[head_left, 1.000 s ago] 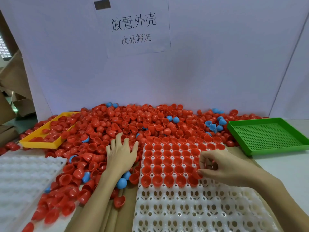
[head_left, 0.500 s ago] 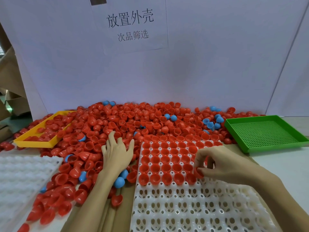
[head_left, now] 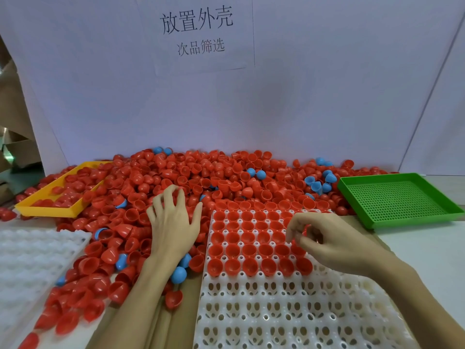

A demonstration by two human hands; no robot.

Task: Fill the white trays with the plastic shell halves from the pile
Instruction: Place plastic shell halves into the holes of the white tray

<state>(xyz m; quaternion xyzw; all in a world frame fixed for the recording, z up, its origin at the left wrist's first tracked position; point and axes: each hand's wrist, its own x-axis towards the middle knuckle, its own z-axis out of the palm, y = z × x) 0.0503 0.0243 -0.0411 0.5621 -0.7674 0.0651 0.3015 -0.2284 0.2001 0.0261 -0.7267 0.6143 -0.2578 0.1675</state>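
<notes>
A big pile of red shell halves (head_left: pixel 201 177) with a few blue ones spreads along the white back wall. In front of me lies a white tray (head_left: pixel 289 311) whose far rows hold red halves, open side up; its near rows are bare sockets. My left hand (head_left: pixel 173 222) lies palm down on the pile beside the tray's left edge, fingers spread and slightly bent over the shells. My right hand (head_left: pixel 324 240) hovers over the tray's right part, fingers curled round red shell halves (head_left: pixel 305 231) that show between them.
A second white tray (head_left: pixel 32 260) lies at the left, with loose red halves along its right side. A yellow tray (head_left: pixel 50 197) partly buried in shells sits back left. A green perforated tray (head_left: pixel 400 197) stands at the right. Cardboard boxes (head_left: pixel 15 147) stand beyond the left edge.
My left hand has crept a little further into the pile with its fingers bending. My right hand has stayed over the tray's right part, still working shells between its fingers.
</notes>
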